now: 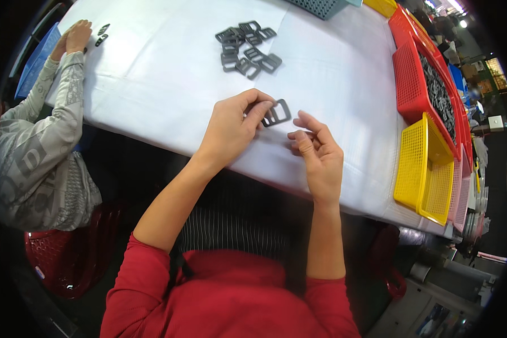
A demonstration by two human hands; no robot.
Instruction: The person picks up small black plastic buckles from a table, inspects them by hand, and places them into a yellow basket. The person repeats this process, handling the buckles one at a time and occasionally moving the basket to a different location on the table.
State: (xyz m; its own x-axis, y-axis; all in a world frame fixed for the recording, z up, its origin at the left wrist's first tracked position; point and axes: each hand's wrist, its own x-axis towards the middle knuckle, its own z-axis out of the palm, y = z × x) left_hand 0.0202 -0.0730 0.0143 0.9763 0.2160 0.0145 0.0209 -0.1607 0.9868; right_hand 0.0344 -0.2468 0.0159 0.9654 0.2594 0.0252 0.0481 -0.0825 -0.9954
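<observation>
Between the thumb and forefinger of my left hand [234, 124] is a black strap buckle [281, 112], a flat frame with slots, held tilted just above the white tabletop. My right hand [320, 151] is close to the buckle's right side, fingers curled but apart, and nothing shows in it. Beyond my hands lies a loose pile of similar black buckles [247, 67], several of them overlapping.
A white-covered table [158, 73] spreads before me. Along its right side stand a red basket [409, 79] full of small dark parts and a yellow basket [411, 163]. A grey-green basket [321, 8] is at the far edge. At left, a co-worker's hands [76, 38] rest near two buckles [101, 39].
</observation>
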